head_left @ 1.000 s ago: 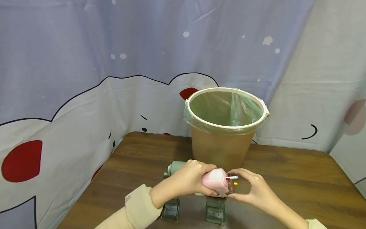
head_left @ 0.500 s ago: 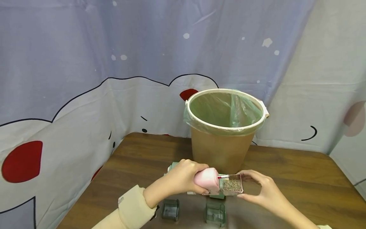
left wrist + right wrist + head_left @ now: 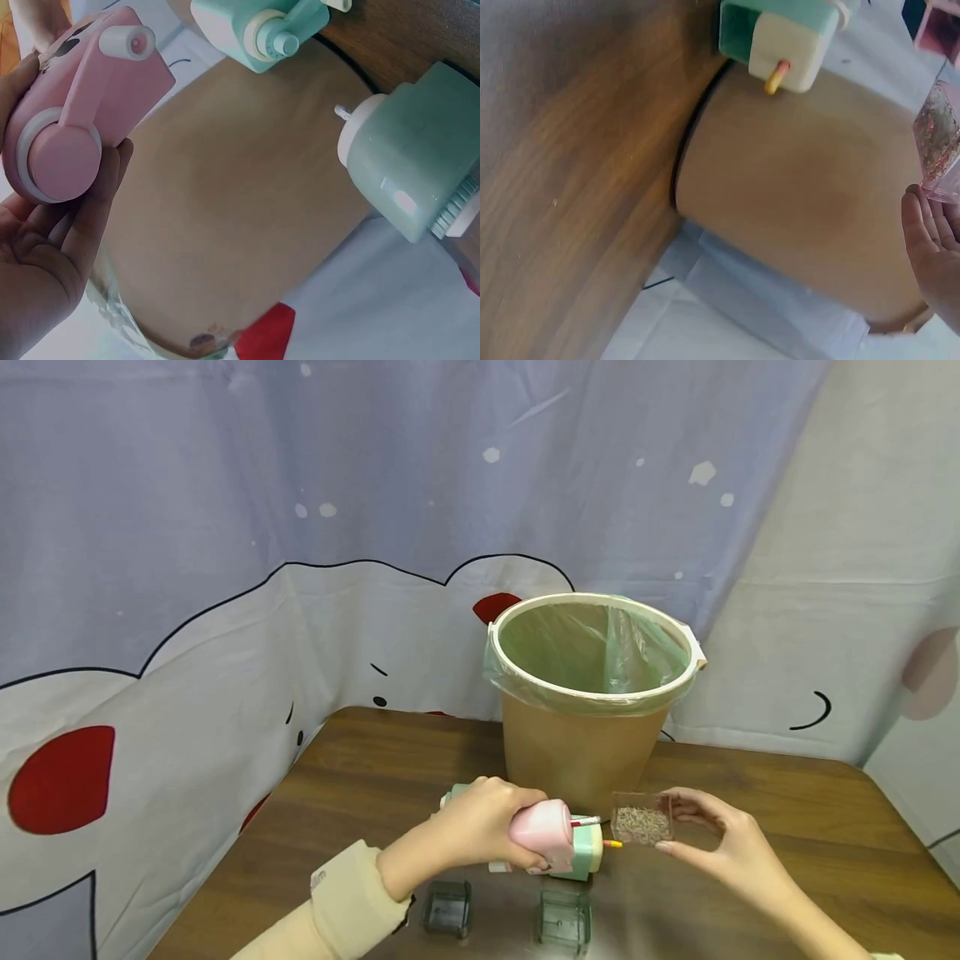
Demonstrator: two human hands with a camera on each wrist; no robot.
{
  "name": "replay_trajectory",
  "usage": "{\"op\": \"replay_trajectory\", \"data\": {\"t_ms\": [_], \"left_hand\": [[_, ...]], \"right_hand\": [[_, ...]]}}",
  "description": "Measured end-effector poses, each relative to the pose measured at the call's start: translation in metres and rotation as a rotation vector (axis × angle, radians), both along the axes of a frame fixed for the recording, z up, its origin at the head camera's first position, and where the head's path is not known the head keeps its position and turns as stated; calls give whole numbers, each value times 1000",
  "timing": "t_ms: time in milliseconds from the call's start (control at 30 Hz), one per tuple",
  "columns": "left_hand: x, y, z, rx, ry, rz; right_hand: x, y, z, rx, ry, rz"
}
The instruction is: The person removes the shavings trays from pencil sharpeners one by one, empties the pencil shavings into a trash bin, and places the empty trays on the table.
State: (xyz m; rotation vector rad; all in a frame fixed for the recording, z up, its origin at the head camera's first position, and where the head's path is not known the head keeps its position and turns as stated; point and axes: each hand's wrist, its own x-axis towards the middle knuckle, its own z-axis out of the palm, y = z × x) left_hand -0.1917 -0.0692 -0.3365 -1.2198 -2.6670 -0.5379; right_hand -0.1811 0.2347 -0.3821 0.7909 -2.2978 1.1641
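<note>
My left hand (image 3: 483,827) grips a pink crank pencil sharpener (image 3: 543,835), its crank facing the left wrist view. A red-and-white pencil-like stick (image 3: 585,821) shows at its end in the head view. In my right hand (image 3: 731,839) I hold a clear pinkish shavings drawer (image 3: 642,818) by its right side; pencil shavings lie inside. The drawer is apart from the sharpener. Behind the pink one stands a green sharpener (image 3: 587,850) with a cream front and a yellow pencil (image 3: 613,843) sticking out. Another green sharpener (image 3: 420,150) is mostly hidden behind my left hand in the head view.
A brown bin (image 3: 573,752) with a green plastic liner and white rim stands behind my hands. Two dark green clear drawers (image 3: 447,908) lie near the table's front. The wooden table (image 3: 757,810) extends right, and a patterned curtain (image 3: 390,485) hangs behind.
My right hand has pulled the shavings drawer out of the pink sharpener and moved it right, tilting it so its shavings show. The left hand shifted slightly left with the sharpener, then held still.
</note>
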Motion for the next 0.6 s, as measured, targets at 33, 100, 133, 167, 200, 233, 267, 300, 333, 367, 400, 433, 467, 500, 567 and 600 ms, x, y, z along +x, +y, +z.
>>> {"op": "replay_trajectory", "data": {"t_ms": [33, 100, 133, 167, 200, 233, 267, 300, 333, 367, 400, 433, 467, 500, 567, 600], "left_hand": [[0, 1, 0, -11, -2, -3], [2, 5, 0, -31, -10, -9], [3, 8, 0, -46, -11, -11], [4, 11, 0, -60, -12, -18], [5, 15, 0, -77, -3, -25], [5, 20, 0, -93, 4, -36], [5, 26, 1, -101, 8, -52], [5, 32, 1, -108, 14, -69], [4, 38, 2, -116, 16, -87], [2, 45, 3, -123, 13, -106], [1, 52, 4, -136, 13, -122], [-1, 59, 5, -148, 0, -140], [-3, 66, 5, -162, -8, -151], [-4, 72, 4, -184, -16, -159], [-6, 84, 2, -228, -25, -176], [-7, 89, 0, -248, -24, -178]], "right_hand": [[-1, 3, 1, -10, -16, -10], [-3, 8, 5, -20, -48, -36], [-4, 11, 6, -24, -64, -48], [-4, 14, 8, -27, -75, -60], [-5, 17, 10, -32, -87, -73], [-5, 20, 12, -34, -92, -82], [-6, 23, 14, -39, -97, -90], [-6, 25, 17, -48, -98, -98], [-7, 27, 19, -61, -97, -104], [-8, 29, 22, -70, -94, -113], [-9, 30, 26, -75, -91, -121], [-10, 31, 29, -78, -84, -128], [-10, 32, 33, -83, -82, -134], [-11, 32, 37, -88, -78, -139], [-11, 32, 43, -83, -72, -152], [-11, 31, 46, -83, -69, -155]]}}
